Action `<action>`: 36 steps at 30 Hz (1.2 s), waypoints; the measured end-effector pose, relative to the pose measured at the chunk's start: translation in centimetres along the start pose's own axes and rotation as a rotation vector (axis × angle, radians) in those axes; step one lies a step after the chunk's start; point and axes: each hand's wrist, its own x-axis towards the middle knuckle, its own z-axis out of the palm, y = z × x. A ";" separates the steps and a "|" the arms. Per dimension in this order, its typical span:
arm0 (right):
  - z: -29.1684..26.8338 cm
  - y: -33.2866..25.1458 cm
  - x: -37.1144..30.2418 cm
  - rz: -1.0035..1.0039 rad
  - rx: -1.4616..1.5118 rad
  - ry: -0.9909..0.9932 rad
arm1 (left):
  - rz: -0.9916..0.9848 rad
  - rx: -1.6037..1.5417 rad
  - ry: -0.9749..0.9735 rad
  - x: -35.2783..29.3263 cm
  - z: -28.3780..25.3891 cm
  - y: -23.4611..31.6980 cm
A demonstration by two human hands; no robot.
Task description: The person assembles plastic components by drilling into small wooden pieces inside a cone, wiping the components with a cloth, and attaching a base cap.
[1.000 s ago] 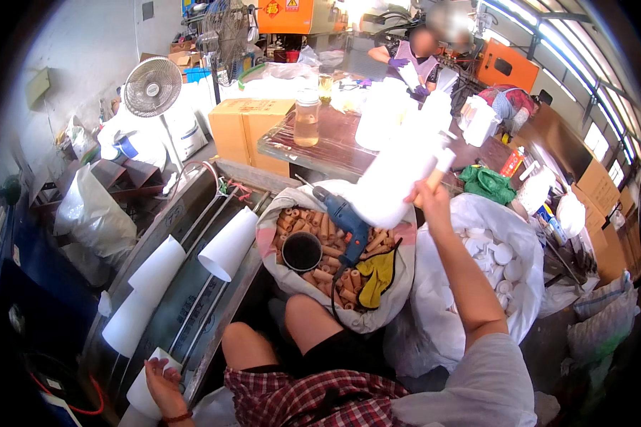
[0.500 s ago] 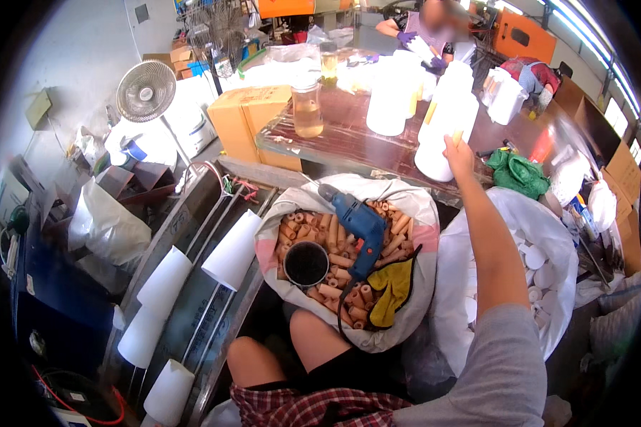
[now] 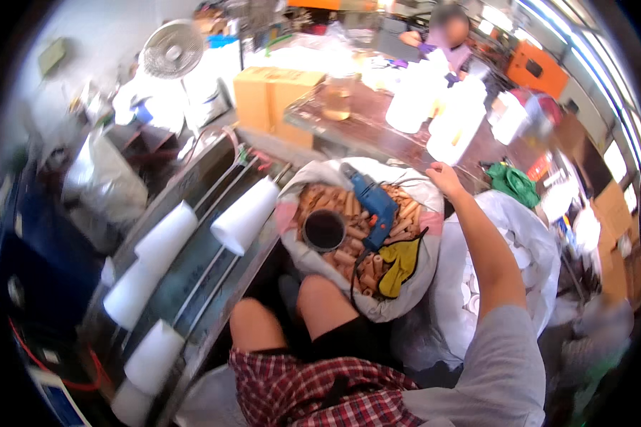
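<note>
Out over the table's near edge, my right hand (image 3: 445, 178) reaches with nothing in it; its fingers look loosely apart, though motion blurs them. Just past it stand white cone-shaped pieces (image 3: 452, 132) on the dark table (image 3: 374, 139). My left hand is out of view. Below and left of my right hand, a sack (image 3: 313, 263) holds many pinkish-brown short tubes (image 3: 345, 267). On top of them lie a blue power drill (image 3: 374, 203), a dark-filled round cup (image 3: 324, 230) and a yellow-and-black glove (image 3: 401, 267).
Beneath my right forearm is a white sack (image 3: 449, 263) of white round pieces. To the left, a trough (image 3: 224, 313) with metal rods carries several white cones (image 3: 246, 217). A liquid jar (image 3: 338, 96), cardboard box (image 3: 274, 99) and green bag (image 3: 513, 183) sit beyond. A person (image 3: 449, 43) works across the table.
My right hand has let go of the white cone-shaped piece and drawn back slightly toward me. The whole view has shifted and tilted.
</note>
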 end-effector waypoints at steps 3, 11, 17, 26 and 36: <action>1.9 -8.7 -7.2 -0.178 -0.031 -0.259 | 0.015 0.334 -0.186 -3.5 5.7 -9.0; 6.5 -16.7 -21.7 -0.433 -0.069 -0.886 | -0.134 0.462 -0.555 -12.7 11.9 -12.9; 8.0 -21.2 -24.5 -0.474 -0.158 -1.041 | 0.127 0.689 -0.510 -13.9 20.4 -16.5; 7.5 -21.5 -26.8 -0.258 -0.102 -1.039 | -0.010 0.396 -0.499 -10.0 18.9 -18.0; 10.6 -23.6 -30.6 -0.266 0.298 -1.229 | -0.746 -0.401 -0.124 -12.6 6.6 -25.0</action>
